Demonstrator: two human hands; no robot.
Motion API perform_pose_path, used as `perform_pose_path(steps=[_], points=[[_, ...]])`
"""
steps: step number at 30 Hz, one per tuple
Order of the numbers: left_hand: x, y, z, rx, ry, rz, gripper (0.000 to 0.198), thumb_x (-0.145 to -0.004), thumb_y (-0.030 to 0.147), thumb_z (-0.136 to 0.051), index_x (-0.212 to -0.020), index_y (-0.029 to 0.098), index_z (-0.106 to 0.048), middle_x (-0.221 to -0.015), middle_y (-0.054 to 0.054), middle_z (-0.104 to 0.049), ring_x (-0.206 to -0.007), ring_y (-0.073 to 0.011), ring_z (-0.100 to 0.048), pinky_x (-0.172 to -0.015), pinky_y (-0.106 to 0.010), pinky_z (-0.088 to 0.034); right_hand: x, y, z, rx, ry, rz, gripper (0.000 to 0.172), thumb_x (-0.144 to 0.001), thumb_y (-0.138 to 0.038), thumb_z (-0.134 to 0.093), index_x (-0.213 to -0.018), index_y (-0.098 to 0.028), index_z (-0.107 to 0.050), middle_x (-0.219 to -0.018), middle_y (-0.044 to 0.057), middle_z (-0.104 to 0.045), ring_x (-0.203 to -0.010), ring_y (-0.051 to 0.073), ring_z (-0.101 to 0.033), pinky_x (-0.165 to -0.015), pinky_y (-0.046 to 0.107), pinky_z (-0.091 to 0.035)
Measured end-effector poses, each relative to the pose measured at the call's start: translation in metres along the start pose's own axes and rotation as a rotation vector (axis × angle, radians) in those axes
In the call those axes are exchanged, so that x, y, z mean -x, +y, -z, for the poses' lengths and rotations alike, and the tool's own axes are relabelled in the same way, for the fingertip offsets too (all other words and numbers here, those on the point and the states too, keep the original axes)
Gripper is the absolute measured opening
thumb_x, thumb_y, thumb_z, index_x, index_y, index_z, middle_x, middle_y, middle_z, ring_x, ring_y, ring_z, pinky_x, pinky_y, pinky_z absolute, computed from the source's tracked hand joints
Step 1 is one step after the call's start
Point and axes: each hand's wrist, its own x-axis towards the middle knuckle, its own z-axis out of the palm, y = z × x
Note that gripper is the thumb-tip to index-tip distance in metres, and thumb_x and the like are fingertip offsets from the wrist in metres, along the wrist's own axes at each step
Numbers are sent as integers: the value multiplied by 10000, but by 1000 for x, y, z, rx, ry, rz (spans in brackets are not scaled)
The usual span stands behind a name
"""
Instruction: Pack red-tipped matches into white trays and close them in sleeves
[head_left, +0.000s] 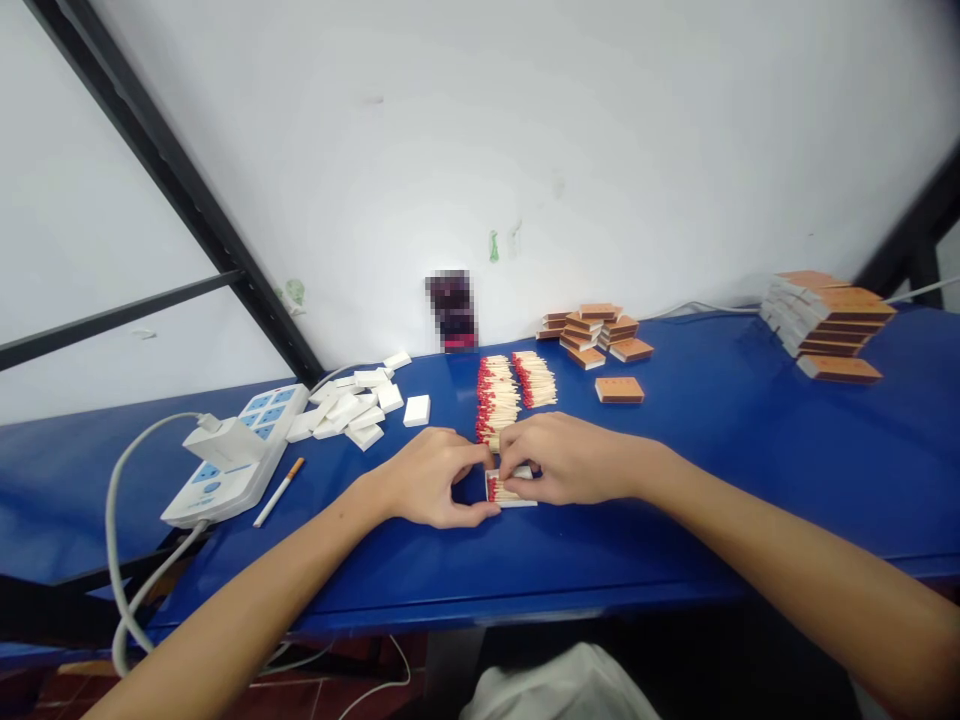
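A small white matchbox tray [513, 497] with red-tipped matches in it lies on the blue table [750, 470], near the front edge. My left hand [435, 478] is curled beside its left end, thumb and fingers touching it. My right hand [570, 462] pinches matches down into the tray from above. Just behind both hands lie two heaps of loose red-tipped matches [514, 388].
A pile of empty white trays [354, 406] lies at the left, next to a white power strip [232, 450] and a cigarette [279, 491]. Orange matchbox sleeves [596, 333] are heaped behind, one lone sleeve [619, 390] in front, taller stacks [829, 322] at far right.
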Motion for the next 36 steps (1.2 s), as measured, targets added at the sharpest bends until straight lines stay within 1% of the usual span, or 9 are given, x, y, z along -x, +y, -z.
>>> perform_pose_path(steps=[3,8,12,16,20,25,30,33,36], points=[[0,0,0,-6,13,-3,331,-823,514,-649,-934,203,-621,-614,34,-591,-559,-134,-537,-582,-266,-376,0,0,-1,-37,19,8,176,-858,-196,-594,-883,-183,-768,-969,43,-710,-798,143,-619,-701,251,-416],[0,3,1,-32,49,-22,350,-806,537,-642,-848,192,-600,-594,35,-570,-533,-123,-507,-575,-266,-362,1,-2,2,-86,25,13,193,-842,-169,-568,-779,-171,-750,-900,41,-698,-763,142,-599,-697,257,-416],[-1,5,2,-47,94,-42,342,-777,515,-678,-837,195,-571,-573,46,-536,-532,-123,-490,-569,-262,-350,1,-5,5,-104,66,16,161,-810,-125,-563,-780,-162,-716,-841,27,-683,-719,127,-567,-666,247,-397],[0,6,3,-63,87,-34,363,-772,518,-691,-898,197,-579,-570,49,-540,-533,-130,-506,-576,-264,-358,1,-3,4,-28,154,9,159,-825,-118,-524,-743,-163,-653,-714,-9,-627,-637,108,-505,-606,240,-344],[-1,7,4,-68,58,-39,360,-779,526,-681,-901,200,-588,-609,35,-580,-554,-136,-539,-593,-272,-371,0,4,3,105,205,-74,144,-843,-150,-527,-779,-167,-654,-751,5,-656,-648,113,-517,-594,252,-299],[-1,7,6,-63,-22,-31,339,-815,516,-653,-928,197,-627,-630,24,-601,-578,-145,-559,-623,-284,-382,-1,18,2,210,105,-149,163,-864,-164,-517,-762,-177,-644,-740,13,-667,-617,117,-504,-570,259,-260],[0,6,8,4,-57,-46,296,-849,476,-613,-920,189,-624,-625,25,-582,-574,-142,-536,-623,-282,-374,-2,24,1,141,77,-138,142,-841,-131,-538,-805,-182,-666,-744,3,-670,-617,107,-515,-570,238,-282],[0,5,7,13,-38,-27,224,-939,360,-499,-882,189,-632,-640,13,-590,-593,-137,-539,-617,-268,-370,-3,24,-1,77,73,-135,155,-863,-137,-532,-854,-173,-682,-736,4,-664,-609,99,-518,-574,219,-314],[-1,1,3,-58,19,38,230,-961,275,-450,-859,187,-637,-659,4,-611,-590,-130,-548,-600,-260,-355,-5,24,-5,48,57,-153,168,-878,-144,-522,-863,-168,-688,-677,-4,-633,-563,92,-492,-555,212,-320]])
